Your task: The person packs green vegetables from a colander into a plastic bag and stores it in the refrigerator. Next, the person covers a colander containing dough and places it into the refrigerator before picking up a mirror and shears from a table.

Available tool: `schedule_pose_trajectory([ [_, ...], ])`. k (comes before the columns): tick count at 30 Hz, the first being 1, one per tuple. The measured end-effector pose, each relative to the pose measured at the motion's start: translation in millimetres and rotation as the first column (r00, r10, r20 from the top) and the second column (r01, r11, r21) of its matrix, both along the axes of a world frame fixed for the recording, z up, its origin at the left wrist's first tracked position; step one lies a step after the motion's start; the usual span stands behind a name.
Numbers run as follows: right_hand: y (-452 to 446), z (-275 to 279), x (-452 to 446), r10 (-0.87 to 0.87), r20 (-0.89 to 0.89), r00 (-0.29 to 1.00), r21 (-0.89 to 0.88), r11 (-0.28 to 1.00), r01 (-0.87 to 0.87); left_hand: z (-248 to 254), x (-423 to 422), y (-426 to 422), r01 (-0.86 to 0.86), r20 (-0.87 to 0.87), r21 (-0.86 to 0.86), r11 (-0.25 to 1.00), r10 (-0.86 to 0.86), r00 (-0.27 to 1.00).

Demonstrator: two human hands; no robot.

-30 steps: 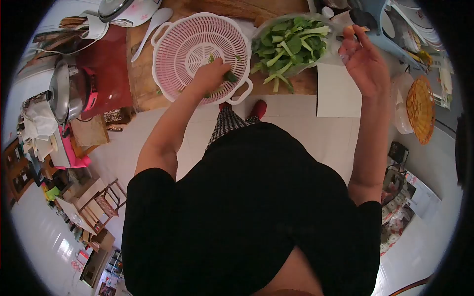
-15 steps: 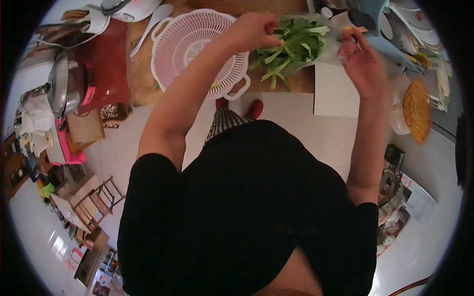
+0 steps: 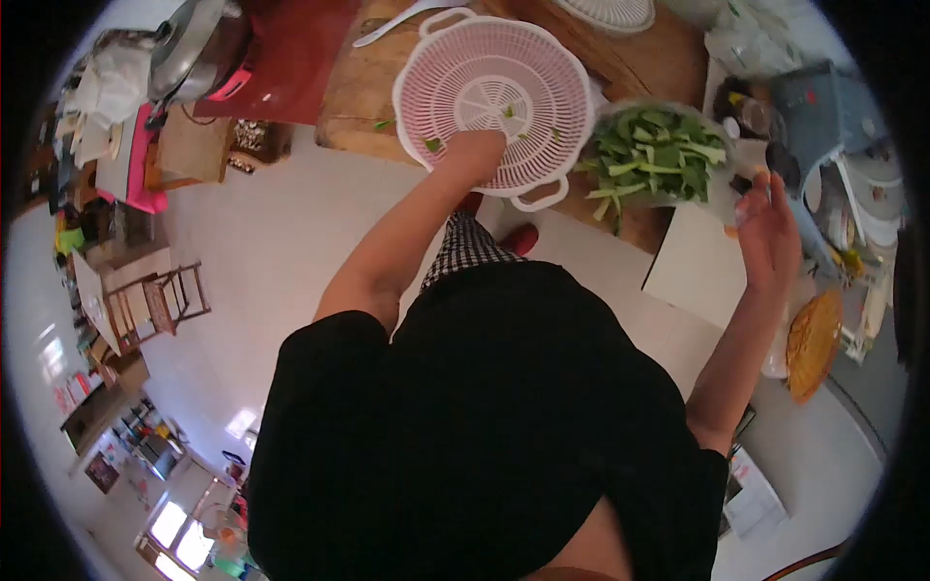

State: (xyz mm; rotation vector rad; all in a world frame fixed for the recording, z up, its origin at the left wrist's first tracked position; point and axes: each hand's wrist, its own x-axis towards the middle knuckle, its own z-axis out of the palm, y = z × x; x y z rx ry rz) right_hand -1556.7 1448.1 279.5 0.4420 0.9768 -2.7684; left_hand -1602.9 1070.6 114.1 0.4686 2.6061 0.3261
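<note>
My left hand (image 3: 480, 155) is down inside a white plastic colander (image 3: 417, 68), over its near side. The fingers curl under, and whatever they hold is hidden. A few green leaf scraps (image 3: 432, 144) lie in the colander around it. To the right, a heap of cut leafy greens (image 3: 659, 155) sits on what looks like clear plastic. My right hand (image 3: 770, 230) is raised right of the greens, fingers bent together. A small orange-brown piece shows beside its fingers, but I cannot make out what it belongs to.
A wooden table (image 3: 363, 102) carries the colander, a white spoon (image 3: 402, 19) and a second white basket (image 3: 615, 10). A white panel (image 3: 702, 266) stands near the table's right end. Farther right are a blue-grey dish rack (image 3: 809, 111) and a round yellow-brown item (image 3: 814, 344).
My left hand has moved left from the greens into the colander. The whole view has shifted and tilted. My right hand remains raised on the right.
</note>
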Motion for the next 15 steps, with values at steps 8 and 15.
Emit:
schedule_pose_trajectory([
  [8,0.1,3.1,4.3,-0.072,0.007,0.997,0.087,0.994,0.072,50.0,-29.1,-144.8,-0.469,-0.066,0.49,0.734,0.568,0.82],
  [15,12.8,-3.6,3.3,-0.022,-0.014,1.0,0.067,0.998,0.023,-54.9,-24.3,-155.9,-0.426,-0.103,0.193,0.884,0.45,0.887],
])
